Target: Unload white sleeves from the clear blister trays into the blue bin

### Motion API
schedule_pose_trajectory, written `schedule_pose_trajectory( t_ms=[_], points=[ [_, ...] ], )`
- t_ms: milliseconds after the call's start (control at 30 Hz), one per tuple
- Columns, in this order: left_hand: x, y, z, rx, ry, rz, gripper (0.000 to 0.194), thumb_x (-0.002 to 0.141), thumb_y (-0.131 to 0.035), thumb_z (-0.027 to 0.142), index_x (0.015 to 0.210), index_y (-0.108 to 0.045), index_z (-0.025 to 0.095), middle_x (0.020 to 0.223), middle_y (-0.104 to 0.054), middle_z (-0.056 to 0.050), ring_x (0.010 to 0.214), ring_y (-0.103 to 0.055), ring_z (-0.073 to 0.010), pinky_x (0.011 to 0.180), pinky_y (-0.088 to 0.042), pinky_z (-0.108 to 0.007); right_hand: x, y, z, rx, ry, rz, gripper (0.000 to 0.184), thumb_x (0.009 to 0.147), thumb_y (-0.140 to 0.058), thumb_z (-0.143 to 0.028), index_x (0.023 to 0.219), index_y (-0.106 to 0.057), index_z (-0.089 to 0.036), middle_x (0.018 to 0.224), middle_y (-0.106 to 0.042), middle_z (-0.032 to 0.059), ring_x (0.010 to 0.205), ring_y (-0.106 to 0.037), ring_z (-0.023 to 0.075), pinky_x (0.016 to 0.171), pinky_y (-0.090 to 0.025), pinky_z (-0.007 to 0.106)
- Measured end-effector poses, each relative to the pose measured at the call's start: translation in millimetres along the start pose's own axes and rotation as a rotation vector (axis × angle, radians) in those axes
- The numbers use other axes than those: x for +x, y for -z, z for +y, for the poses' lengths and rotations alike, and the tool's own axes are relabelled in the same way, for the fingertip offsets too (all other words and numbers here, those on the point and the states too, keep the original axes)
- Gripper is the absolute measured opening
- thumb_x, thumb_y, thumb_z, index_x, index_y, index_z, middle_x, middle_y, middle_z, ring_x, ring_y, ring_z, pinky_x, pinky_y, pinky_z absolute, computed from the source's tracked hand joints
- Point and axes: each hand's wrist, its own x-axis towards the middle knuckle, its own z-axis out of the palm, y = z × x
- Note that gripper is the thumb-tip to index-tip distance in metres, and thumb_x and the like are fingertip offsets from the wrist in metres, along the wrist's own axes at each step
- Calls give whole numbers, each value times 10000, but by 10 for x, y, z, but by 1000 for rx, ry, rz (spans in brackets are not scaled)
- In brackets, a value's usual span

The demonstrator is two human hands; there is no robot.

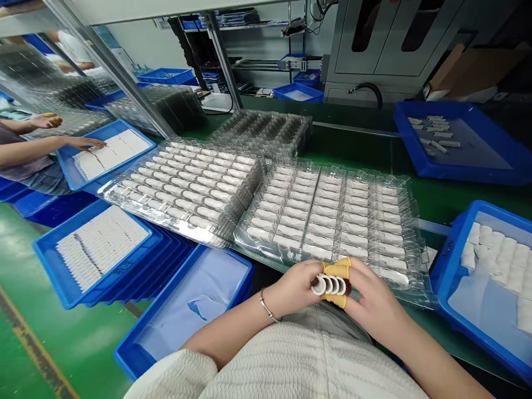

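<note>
Close to my body, my left hand [296, 289] and my right hand [374, 299] are closed together around a short row of white tube-like pieces [329, 285]. Their round, hollow ends face me; the rest of their length is hidden. Yellow finger covers wrap several of my fingertips above and below the row. Just beyond my hands lies a clear plastic tray [305, 213] with white pieces in its slots. To its left, a stack of similar clear trays [226, 235] carries white pieces in its top layer.
Blue bins with white pieces stand at right [443, 293], far right [461, 172] and left [155, 238]. A lined blue bin [183, 302] sits below the table edge. More clear trays [266, 124] are stacked behind. At far left, a co-worker's hand [85, 143] rests over another bin.
</note>
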Motion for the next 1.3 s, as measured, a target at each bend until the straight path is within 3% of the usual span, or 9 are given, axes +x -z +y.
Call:
schedule_pose_trajectory(
  t_ms=[267, 400, 567, 733, 800, 900, 1000, 1100, 1300],
  points=[
    [12, 30, 9, 57, 11, -46, 121, 720, -651, 112, 760, -559, 180, 765, -563, -6, 723, -525, -153, 683, -432, -255, -10, -7, -26, -41, 53, 42, 246, 918, -607, -230, 1160, -586, -266, 981, -582, 40, 841, -607, 180, 697, -531, 292],
    [18, 65, 13, 87, -5, -69, 141, 717, -648, 113, 750, -533, 186, 766, -554, 0, 723, -521, -151, 678, -427, -253, -47, 17, -57, -241, 179, 46, 319, 963, -511, -244, 1280, -539, -274, 1052, -584, 74, 824, -607, 183, 648, -515, 288],
    [28, 152, 79, 188, -16, -96, 127, 741, -602, 99, 781, -522, 189, 813, -572, -19, 770, -555, -167, 700, -437, -259, -45, 27, -92, -600, 328, 32, 255, 935, -466, -201, 1092, -659, -252, 1018, -595, 97, 670, -552, 186, 519, -400, 276],
    [39, 188, 199, 258, 27, -51, 117, 730, -608, 104, 815, -569, 173, 844, -608, -51, 803, -586, -202, 722, -462, -305, 8, 91, -123, -701, 381, 107, 329, 912, -404, -106, 1014, -680, -253, 958, -622, 82, 624, -521, 171, 516, -363, 265],
    [39, 165, 200, 104, 41, 74, 291, 734, -627, 111, 1018, -600, 166, 1017, -643, -88, 955, -607, -229, 842, -477, -347, 9, 159, -99, -685, 398, 171, 313, 920, -417, -114, 1004, -687, -247, 991, -635, 90, 668, -553, 178, 544, -397, 271],
    [37, 126, 163, -400, 77, 215, 583, 773, -698, 236, 1313, -479, 202, 1297, -584, -120, 1152, -577, -234, 1002, -435, -389, -8, 269, -31, -683, 385, 327, 295, 926, -451, -129, 1020, -702, -253, 1072, -651, 101, 768, -612, 196, 587, -440, 283],
    [30, 108, 156, -903, 248, 67, 572, 822, -644, 541, 1249, -562, 170, 1262, -616, -147, 1118, -613, -242, 991, -446, -395, -11, 307, 28, -762, 370, 418, 299, 922, -479, -133, 1018, -721, -279, 1100, -670, 94, 830, -639, 218, 629, -467, 306],
    [29, 88, 191, -1149, 409, -115, 734, 810, -473, 764, 1172, -638, 147, 1176, -660, -157, 1022, -653, -231, 931, -473, -377, 13, 238, 43, -822, 423, 354, 350, 914, -472, -112, 1040, -729, -313, 1087, -685, 82, 856, -643, 229, 678, -483, 327],
    [54, 27, 171, -1306, 452, -32, 585, 828, -559, 683, 1061, -671, 158, 1035, -705, -105, 896, -650, -180, 798, -493, -288, 49, 42, 2, -807, 502, 207, 399, 892, -467, -78, 1096, -710, -319, 1103, -681, 75, 995, -606, 258, 755, -495, 354]
  ],
)
